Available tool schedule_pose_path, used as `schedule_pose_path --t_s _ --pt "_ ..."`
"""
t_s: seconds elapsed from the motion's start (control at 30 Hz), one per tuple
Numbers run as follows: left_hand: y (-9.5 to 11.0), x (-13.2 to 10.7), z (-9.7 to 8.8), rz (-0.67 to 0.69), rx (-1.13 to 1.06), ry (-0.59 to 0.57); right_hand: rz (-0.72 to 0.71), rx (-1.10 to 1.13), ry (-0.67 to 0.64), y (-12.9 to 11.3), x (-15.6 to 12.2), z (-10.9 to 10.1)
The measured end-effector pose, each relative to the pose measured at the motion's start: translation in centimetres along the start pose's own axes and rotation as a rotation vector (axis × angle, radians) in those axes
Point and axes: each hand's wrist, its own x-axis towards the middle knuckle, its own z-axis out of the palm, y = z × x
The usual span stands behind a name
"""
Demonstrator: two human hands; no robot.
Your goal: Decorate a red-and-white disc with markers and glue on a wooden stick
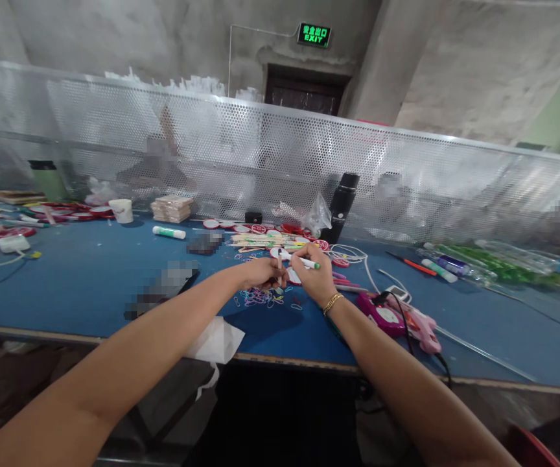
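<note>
Both my arms reach out over the blue table (90, 279). My left hand (260, 272) is closed around a thin light stick (280, 261) that points upward. My right hand (315, 277) is closed on a white glue stick with a green end (309, 264), its tip close to the thin stick. A gold bracelet (332, 302) circles my right wrist. Below the hands lies a heap of small coloured rubber bands (259, 298). Round red-and-white pieces (290, 254) and a bundle of wooden sticks (260, 240) lie just beyond them.
A pink glue gun (396, 318) with a black cord lies right of my right wrist. A black bottle (343, 206), a white cup (123, 210), stacked wooden pieces (172, 208) and another glue stick (168, 232) stand farther back. A perforated metal screen (260, 155) runs behind the table. White plastic (214, 340) hangs over the near edge.
</note>
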Motion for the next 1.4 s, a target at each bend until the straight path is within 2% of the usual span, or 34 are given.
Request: schedule_pose_path --t_s 0.3,0.53,0.8,1.4 --pt "0.11 -0.14 -0.02 0.004 -0.018 0.001 0.002 -0.014 0.002 0.08 0.05 0.01" --pt "0.13 -0.21 -0.05 0.023 -0.002 -0.003 0.011 -0.038 0.051 0.32 0.11 -0.03" --pt "-0.16 0.14 -0.21 0.023 0.012 -0.007 0.012 -0.038 0.010 0.60 -0.12 0.05" --pt "-0.58 0.59 -0.46 0.023 0.003 -0.007 0.010 -0.009 0.006 0.44 -0.18 0.00"
